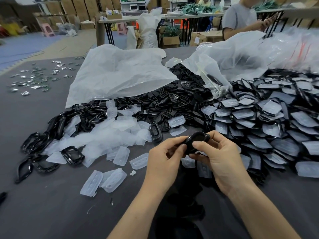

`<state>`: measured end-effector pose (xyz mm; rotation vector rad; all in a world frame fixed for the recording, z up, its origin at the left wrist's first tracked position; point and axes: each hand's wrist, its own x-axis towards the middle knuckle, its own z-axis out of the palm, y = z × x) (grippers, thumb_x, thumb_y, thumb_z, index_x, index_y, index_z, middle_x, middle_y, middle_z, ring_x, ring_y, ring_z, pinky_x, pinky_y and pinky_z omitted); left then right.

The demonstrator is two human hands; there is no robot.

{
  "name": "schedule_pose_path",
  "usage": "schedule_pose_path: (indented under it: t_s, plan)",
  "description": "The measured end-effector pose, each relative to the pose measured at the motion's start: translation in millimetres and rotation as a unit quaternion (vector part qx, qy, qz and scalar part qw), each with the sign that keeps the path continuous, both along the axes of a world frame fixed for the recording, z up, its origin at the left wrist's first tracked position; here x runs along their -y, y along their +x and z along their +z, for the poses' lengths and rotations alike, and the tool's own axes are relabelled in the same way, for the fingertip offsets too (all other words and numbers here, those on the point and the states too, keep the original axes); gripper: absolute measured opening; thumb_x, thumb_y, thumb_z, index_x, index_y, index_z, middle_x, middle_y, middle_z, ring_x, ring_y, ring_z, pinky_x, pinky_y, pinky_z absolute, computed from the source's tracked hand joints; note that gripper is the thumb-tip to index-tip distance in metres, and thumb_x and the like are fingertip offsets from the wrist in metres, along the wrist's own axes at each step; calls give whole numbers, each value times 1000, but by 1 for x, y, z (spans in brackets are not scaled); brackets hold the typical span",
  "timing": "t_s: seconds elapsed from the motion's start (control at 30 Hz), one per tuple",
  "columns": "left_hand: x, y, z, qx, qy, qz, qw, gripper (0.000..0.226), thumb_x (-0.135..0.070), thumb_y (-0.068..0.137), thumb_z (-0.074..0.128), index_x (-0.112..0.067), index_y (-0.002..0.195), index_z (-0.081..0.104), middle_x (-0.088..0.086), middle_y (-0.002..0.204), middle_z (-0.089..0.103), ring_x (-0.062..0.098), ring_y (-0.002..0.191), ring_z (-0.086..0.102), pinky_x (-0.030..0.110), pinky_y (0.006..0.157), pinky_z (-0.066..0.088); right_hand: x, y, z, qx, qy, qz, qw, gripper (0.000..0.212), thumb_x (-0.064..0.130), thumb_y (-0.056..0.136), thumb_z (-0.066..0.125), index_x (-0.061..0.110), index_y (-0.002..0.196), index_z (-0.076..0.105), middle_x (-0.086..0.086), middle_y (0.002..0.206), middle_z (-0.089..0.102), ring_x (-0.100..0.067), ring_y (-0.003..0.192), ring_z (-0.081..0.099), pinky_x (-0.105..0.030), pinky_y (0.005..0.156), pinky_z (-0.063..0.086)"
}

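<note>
- Head view: we count two cloudy plastic bags, the left bag (117, 75) at eleven o'clock and the right bag (233, 61) at one; black parts (172, 100) spill from both mouths
- Our left hand (165, 157) and right hand (219, 159) both pinch one black shell (196, 140) just below centre, above the table
- Clear pads (112, 131) heap at nine o'clock and fitted pieces (276, 118) at three, too many to count
- The grey table (51, 195) carries silvery bits (34, 78) at ten o'clock; a seated person (241, 16) and cartons lie beyond
</note>
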<state>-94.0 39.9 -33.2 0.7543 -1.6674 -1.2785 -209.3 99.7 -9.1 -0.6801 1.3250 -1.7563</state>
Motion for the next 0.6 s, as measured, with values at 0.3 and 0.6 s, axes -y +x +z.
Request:
schedule_pose_path:
  t_s: [0.3,0.6]
  plan:
    - [3,3,0,2,11,-12,1000,39,6,90,58,-31,85,67,-21,65,67,-7,62,59,6,63,43,0,0,0,-30,3,24,999,20,-12,79,64,6,74,57,-4,69,67,-15,68,68,-28,61,57]
    - [4,3,-1,1,19,-12,1000,33,5,93,54,-26,85,64,-16,72,68,0,73,60,13,71,48,0,1,-1,-95,9,47,994,27,-9,77,68,18,77,66,2,75,69,-17,80,67,-36,80,57]
